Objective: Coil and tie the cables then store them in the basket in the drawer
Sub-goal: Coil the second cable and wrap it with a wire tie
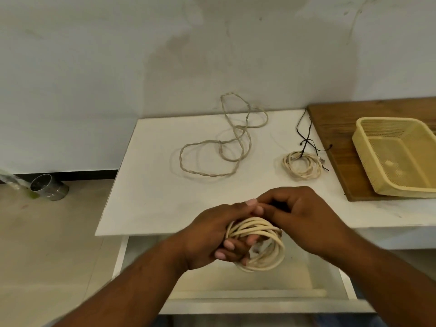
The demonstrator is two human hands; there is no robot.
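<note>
Pale wall and a white desk [146,185] fill my remote view, with a white drawer [236,286] pulled open below the desk's front edge. Over that drawer, the left hand [212,237] has its fingers curled through a cream-coloured coil of round cable [266,253], gripping it. The right hand [299,215] is closed in a pinch at the coil's top, against the left fingertips. Something dark shows inside the pinch, perhaps a tie, but I cannot tell. I judge this to be the tying step for the second cable. A smaller cream coil bound with thin black cord [302,165] already lies on the desk near a brown wooden board [335,128]. A loose grey twisted cable [226,142] sprawls uncoiled farther back. The pale yellow slotted plastic basket [361,147] sits on the board, not in the drawer. The next move calls for cinching the binding tight while the left hand keeps the loops from springing apart. After that come the twisted cable and shifting the basket.
</note>
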